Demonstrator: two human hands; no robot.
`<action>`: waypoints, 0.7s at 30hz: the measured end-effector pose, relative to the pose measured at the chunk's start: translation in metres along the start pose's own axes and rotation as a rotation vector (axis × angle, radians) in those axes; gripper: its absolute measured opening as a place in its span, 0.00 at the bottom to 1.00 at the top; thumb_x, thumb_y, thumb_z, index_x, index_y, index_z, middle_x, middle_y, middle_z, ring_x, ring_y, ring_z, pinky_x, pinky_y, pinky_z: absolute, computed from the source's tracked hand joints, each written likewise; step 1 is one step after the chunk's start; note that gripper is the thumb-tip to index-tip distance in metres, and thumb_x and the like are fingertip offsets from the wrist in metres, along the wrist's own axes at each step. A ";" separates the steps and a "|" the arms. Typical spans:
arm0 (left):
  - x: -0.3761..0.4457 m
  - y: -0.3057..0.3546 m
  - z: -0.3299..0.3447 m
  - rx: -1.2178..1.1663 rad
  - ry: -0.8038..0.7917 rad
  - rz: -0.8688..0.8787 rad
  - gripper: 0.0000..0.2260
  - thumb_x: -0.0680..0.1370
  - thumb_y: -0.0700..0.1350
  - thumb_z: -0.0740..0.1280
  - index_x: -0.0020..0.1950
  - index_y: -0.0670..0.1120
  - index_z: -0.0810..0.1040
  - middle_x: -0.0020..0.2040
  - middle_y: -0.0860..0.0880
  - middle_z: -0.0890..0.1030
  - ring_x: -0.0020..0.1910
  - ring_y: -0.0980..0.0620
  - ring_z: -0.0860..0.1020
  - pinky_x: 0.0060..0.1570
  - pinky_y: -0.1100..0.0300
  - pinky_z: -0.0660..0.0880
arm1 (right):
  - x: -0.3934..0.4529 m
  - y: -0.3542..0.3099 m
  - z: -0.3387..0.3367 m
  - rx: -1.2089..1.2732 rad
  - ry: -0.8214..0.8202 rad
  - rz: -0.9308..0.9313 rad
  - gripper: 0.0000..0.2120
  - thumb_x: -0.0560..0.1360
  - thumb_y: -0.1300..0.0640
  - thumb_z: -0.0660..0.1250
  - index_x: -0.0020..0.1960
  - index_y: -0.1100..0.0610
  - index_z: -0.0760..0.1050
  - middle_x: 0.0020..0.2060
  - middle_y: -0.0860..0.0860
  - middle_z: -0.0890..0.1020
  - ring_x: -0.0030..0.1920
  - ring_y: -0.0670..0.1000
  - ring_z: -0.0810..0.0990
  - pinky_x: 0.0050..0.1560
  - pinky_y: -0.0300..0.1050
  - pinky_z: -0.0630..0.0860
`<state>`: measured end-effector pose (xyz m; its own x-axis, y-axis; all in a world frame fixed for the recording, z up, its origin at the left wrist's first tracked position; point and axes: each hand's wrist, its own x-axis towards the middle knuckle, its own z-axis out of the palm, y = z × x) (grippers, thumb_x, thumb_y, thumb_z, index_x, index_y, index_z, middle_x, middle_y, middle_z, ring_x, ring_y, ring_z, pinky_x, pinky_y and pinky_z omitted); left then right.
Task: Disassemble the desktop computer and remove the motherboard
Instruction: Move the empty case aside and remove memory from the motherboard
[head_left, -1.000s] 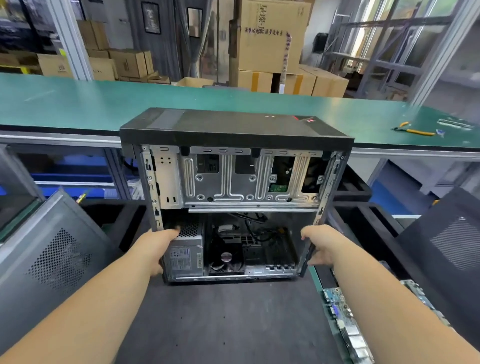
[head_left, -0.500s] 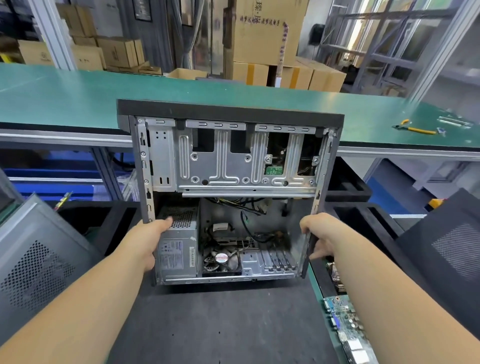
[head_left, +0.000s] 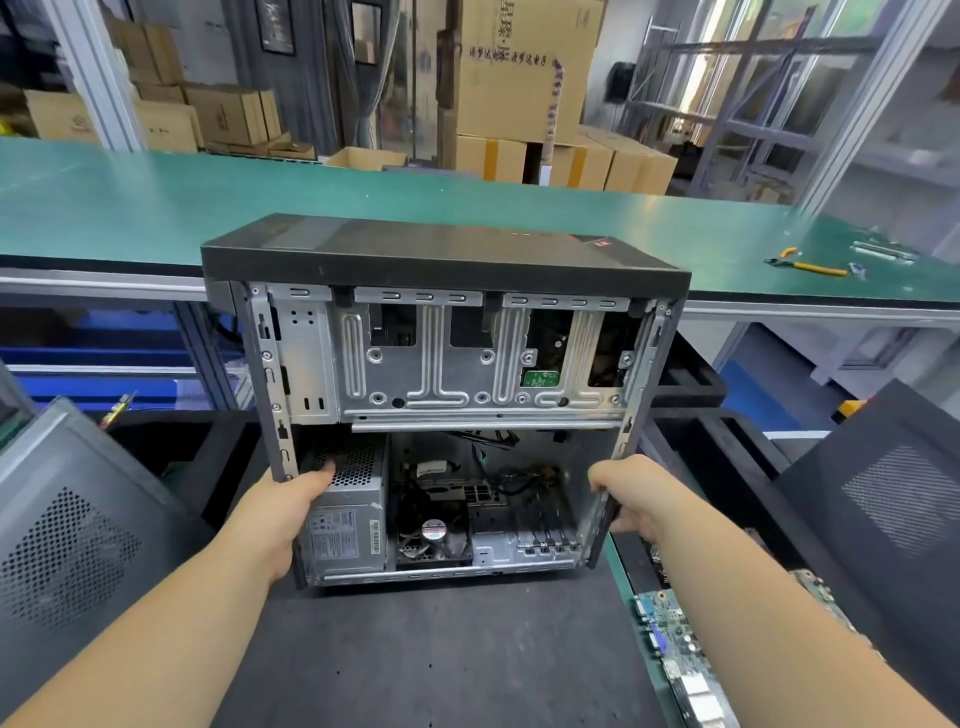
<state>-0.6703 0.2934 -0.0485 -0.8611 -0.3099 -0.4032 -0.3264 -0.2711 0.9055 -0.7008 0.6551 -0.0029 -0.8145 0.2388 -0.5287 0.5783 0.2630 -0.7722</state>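
Black foam matting (head_left: 441, 660) is lying under the open computer case (head_left: 441, 395), which is sitting on its side with its open face turned up toward the camera and its dark front panel (head_left: 441, 249) at the far end. Both hands are gripping the case by its near side rails. The left hand (head_left: 280, 514) is clasping the left rail, thumb lying over the perforated top of the power supply (head_left: 345, 525), the other fingers hidden behind the frame. The right hand (head_left: 631, 493) is curling its fingers round the right rail, the fingertips tucked out of sight, so how tightly it is closing I cannot tell.

Inside, a silver drive cage (head_left: 467, 358) is filling the far half. Below it the motherboard (head_left: 493, 499) is sitting in the floor of the case, with a cooler fan (head_left: 434, 535) beside the power supply and loose cables (head_left: 488, 447) trailing above; what looks like the rear port cut-out lies behind the fan, though the view there is dim.

A loose circuit board (head_left: 675, 660) is lying on the green strip to the right of the matting. Grey side panels are leaning at the left (head_left: 67, 530) and right (head_left: 883, 514). Yellow-handled cutters (head_left: 805, 265) are resting on the green bench (head_left: 156, 208) beyond, with cardboard boxes (head_left: 519, 73) stacked behind it.
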 end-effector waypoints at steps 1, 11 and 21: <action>-0.001 -0.001 -0.001 -0.004 0.001 0.001 0.16 0.73 0.45 0.74 0.59 0.48 0.76 0.52 0.46 0.83 0.50 0.46 0.81 0.51 0.49 0.77 | -0.001 0.002 0.000 0.001 -0.003 -0.006 0.16 0.70 0.65 0.63 0.57 0.61 0.71 0.50 0.56 0.72 0.55 0.61 0.75 0.60 0.63 0.76; -0.012 -0.001 -0.012 0.161 -0.143 -0.008 0.22 0.72 0.51 0.74 0.65 0.51 0.74 0.56 0.51 0.82 0.58 0.48 0.78 0.62 0.48 0.71 | -0.005 0.014 -0.003 -0.049 0.017 -0.051 0.16 0.70 0.61 0.67 0.57 0.59 0.72 0.50 0.56 0.75 0.57 0.59 0.77 0.57 0.57 0.78; -0.005 0.013 -0.054 -0.399 -0.683 -0.186 0.11 0.60 0.32 0.60 0.37 0.39 0.79 0.50 0.34 0.75 0.52 0.35 0.78 0.54 0.37 0.72 | 0.007 0.030 -0.045 0.368 -0.257 0.030 0.19 0.69 0.68 0.54 0.50 0.58 0.79 0.47 0.57 0.84 0.50 0.60 0.82 0.55 0.60 0.75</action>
<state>-0.6493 0.2418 -0.0421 -0.8964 0.3619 -0.2561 -0.4352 -0.6078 0.6642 -0.6873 0.7065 -0.0144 -0.8092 -0.0110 -0.5875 0.5854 -0.1014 -0.8044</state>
